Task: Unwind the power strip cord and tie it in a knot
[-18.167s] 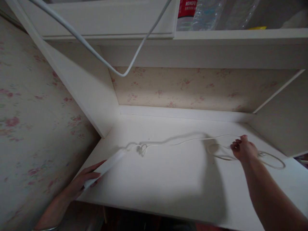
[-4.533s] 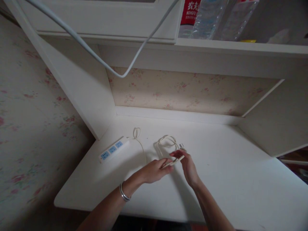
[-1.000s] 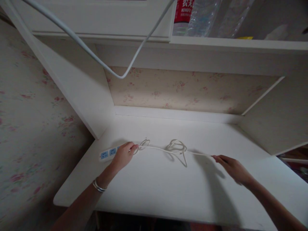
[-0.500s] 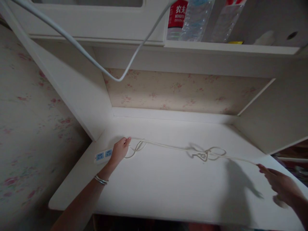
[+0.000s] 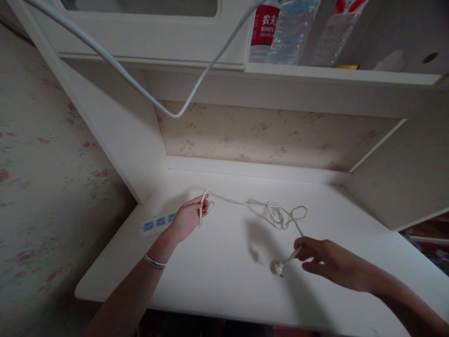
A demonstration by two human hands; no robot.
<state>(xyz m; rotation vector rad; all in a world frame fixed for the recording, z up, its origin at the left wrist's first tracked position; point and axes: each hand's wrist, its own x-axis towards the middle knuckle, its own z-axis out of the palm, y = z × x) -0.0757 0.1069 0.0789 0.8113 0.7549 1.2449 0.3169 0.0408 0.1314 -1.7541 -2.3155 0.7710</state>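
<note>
A white power cord [image 5: 233,200] runs between my two hands, with a loose knot of loops in its right half. My left hand [image 5: 189,216] is closed around the cord at the left, just beside the power strip [image 5: 154,225], whose blue sockets partly show behind the hand. My right hand [image 5: 324,260] pinches the cord close to its plug end. The round plug [image 5: 276,267] hangs from that grip over the desk, prongs pointing down and to the right. Part of the cord near my left hand is hidden by the fingers.
The white desk [image 5: 217,281] has a side panel at each end. Overhead, a shelf [image 5: 329,74] holds plastic bottles [image 5: 289,32], one with a red label. A thick white cable [image 5: 140,89] droops across the upper left, nearer to me.
My right hand has come inward to the left, bringing the plug into plain view. The cord has gone from taut to slack, and its knotted part has shifted left. My left hand moved slightly right.
</note>
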